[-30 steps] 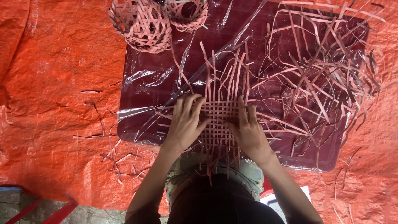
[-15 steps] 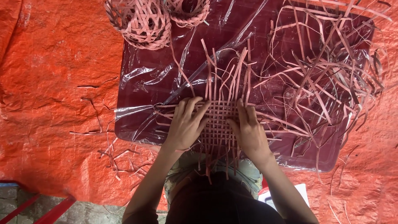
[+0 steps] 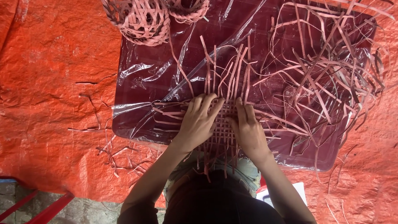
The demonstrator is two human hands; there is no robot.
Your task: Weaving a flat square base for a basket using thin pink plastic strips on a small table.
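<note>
Both hands (image 3: pixel 199 122) (image 3: pixel 248 130) on woven mat (image 3: pixel 222 124)

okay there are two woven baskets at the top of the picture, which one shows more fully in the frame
The left basket, an open-weave dome of pink strips lying half on the dark plastic-covered board. The right one is smaller in view, cut off by the top edge.

Both hands press flat on a small woven mat (image 3: pixel 224 124) of thin reddish strips, lying on a dark red board (image 3: pixel 137 112) wrapped in clear plastic film. The left hand (image 3: pixel 199 122) covers the mat's left part, fingers spread; the right hand (image 3: pixel 248 130) lies on its right part. Loose ends fan out from the weave. A tangle of loose strips (image 3: pixel 327 79) fills the board's right side. Two woven baskets (image 3: pixel 143 18) sit at its far edge. An orange tarpaulin (image 3: pixel 54 83) lies underneath.
</note>
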